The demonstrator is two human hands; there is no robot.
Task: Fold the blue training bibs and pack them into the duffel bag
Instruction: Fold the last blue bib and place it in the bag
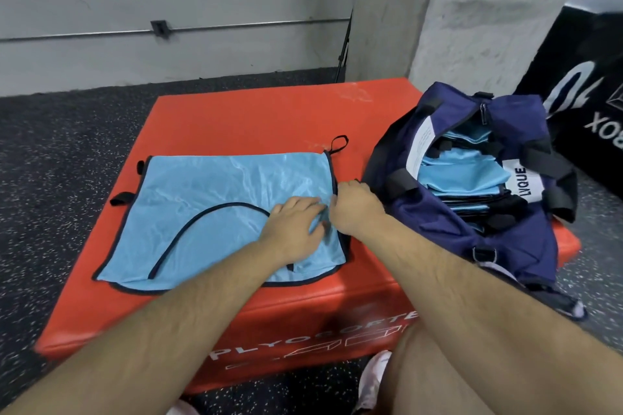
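That bib (pixel 209 192) looks thin, floppy and slippery, so grab the trimmed edge. Left hand (pixel 296 226) presses flat, right hand (pixel 357 205) pinches that edge.

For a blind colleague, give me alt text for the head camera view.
A light blue bib lies spread on a red plyo box; the left hand rests on it and the right hand pinches its right edge. Beside it, an open navy duffel bag holds folded bibs.

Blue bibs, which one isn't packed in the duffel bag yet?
The bib lying spread on the red box, touched by the left hand and right hand. The other bibs sit folded inside the navy duffel bag.
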